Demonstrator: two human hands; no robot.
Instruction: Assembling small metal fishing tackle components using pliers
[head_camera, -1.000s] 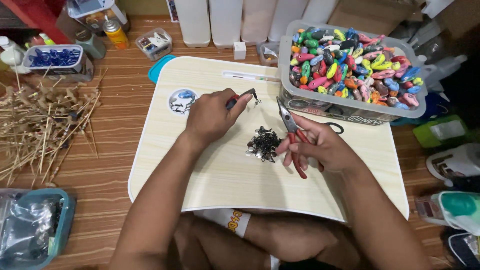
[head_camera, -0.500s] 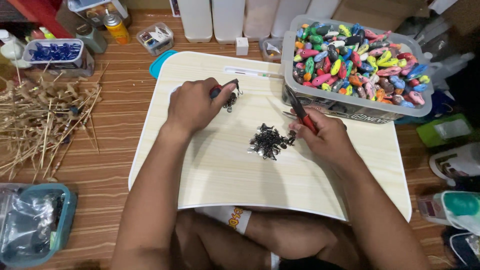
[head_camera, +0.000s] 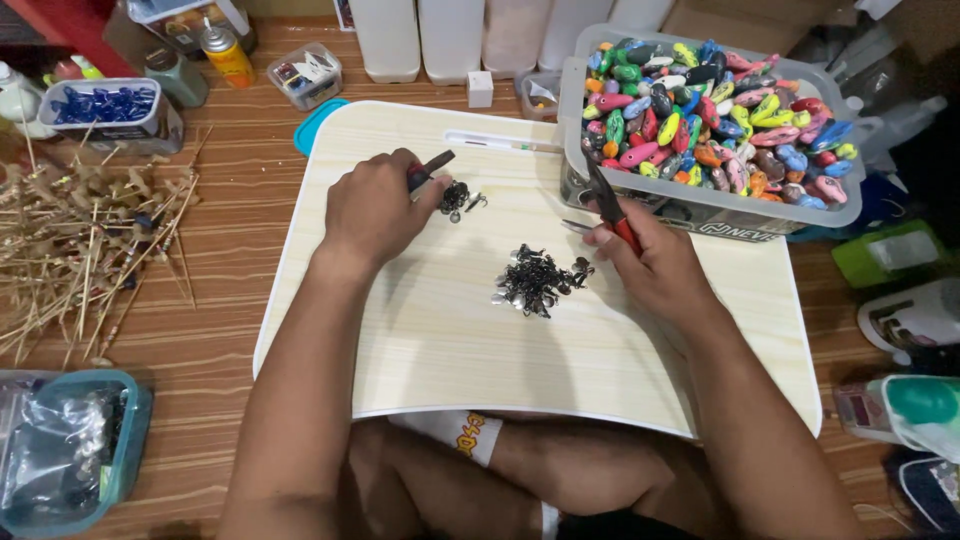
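Your left hand (head_camera: 375, 210) pinches a small dark tool (head_camera: 432, 166) beside a few metal rings (head_camera: 457, 197); your right hand (head_camera: 655, 265) grips red-handled pliers (head_camera: 610, 205) near the black hardware pile (head_camera: 538, 280) on the pale lap board (head_camera: 450, 340).

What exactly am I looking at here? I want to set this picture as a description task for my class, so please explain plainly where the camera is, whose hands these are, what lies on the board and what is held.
There is no machine here: a person works with two bare hands. The single camera sits on that person's head and looks down, so the arms reach in from the bottom edge.

The hands work over a pale wooden lap board resting on a wooden floor. In its middle lies a pile of small dark metal pieces.

The left hand pinches a small dark tool with a red grip, next to a few more metal pieces. The right hand holds red-handled pliers.

Beyond the board stands a grey bin of colourful oval pieces. On the left lies a heap of thin sticks.
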